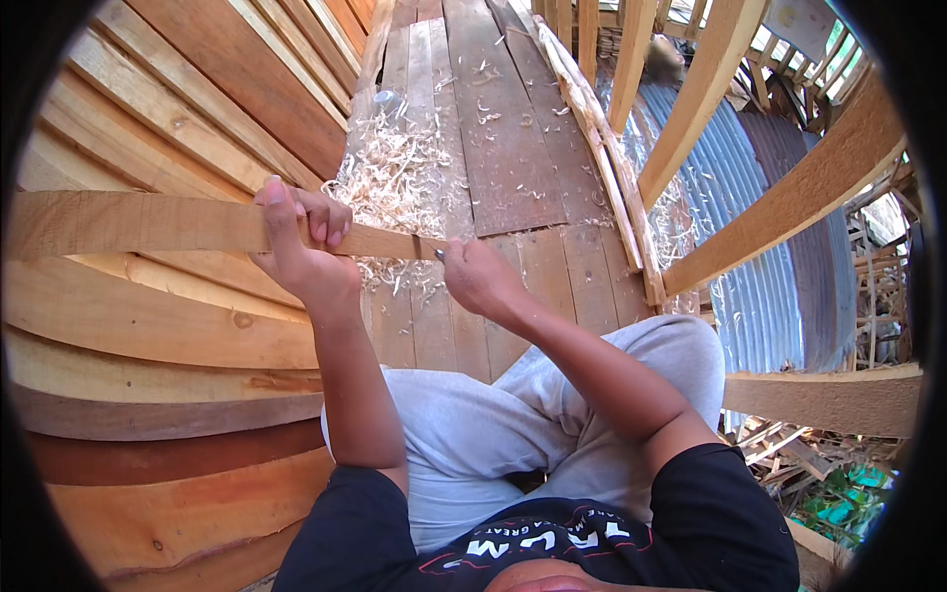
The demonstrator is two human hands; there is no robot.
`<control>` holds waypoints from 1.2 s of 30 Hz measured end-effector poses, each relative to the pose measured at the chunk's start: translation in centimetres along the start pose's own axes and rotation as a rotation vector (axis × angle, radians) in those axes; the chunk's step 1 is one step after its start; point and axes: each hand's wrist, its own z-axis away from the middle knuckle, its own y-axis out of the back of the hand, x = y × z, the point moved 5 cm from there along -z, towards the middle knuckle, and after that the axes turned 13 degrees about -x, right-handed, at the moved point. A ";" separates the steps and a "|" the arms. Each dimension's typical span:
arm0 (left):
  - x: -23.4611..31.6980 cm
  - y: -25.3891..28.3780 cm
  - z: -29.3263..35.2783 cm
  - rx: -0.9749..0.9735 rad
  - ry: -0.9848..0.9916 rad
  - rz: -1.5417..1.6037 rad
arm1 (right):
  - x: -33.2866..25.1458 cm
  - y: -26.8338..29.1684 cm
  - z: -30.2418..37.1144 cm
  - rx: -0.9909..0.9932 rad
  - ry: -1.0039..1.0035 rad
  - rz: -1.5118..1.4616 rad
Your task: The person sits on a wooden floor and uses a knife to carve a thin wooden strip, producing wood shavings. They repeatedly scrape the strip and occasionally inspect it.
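Note:
A long, pale wooden board [148,225] runs in from the left edge and narrows in view toward my right hand. My left hand [301,232] is wrapped round it, thumb on the upper side and fingers curled over the far edge. At the board's right end, my right hand [481,276] is closed, knuckles up. A small, dark metallic tip [440,254] sticks out from its fingers against the wood; the rest of that item is hidden, so its kind is unclear. Just left of it, a dark line [416,246] crosses the board.
Many planks [148,335] lie stacked along my left. Curled wood shavings [395,168] cover part of the plank floor [513,168], with a clear cup-like item [388,102] among them. Slanting wooden posts [789,207] and corrugated metal sheets [750,257] stand to the right. My crossed legs [464,414] are close below.

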 end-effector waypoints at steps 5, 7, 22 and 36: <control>0.0 -0.7 0.6 0.035 -0.006 -0.020 | 0.6 0.0 -0.2 0.162 0.052 0.018; 0.0 -1.2 0.3 -0.023 -0.015 0.016 | 9.6 0.5 -2.9 0.095 -0.011 0.199; -0.1 -0.2 -0.1 -0.009 -0.034 0.092 | 10.3 0.2 -2.4 0.101 0.007 0.123; -0.1 0.2 0.1 -0.061 -0.012 0.012 | 0.6 0.2 -1.5 0.124 0.016 0.029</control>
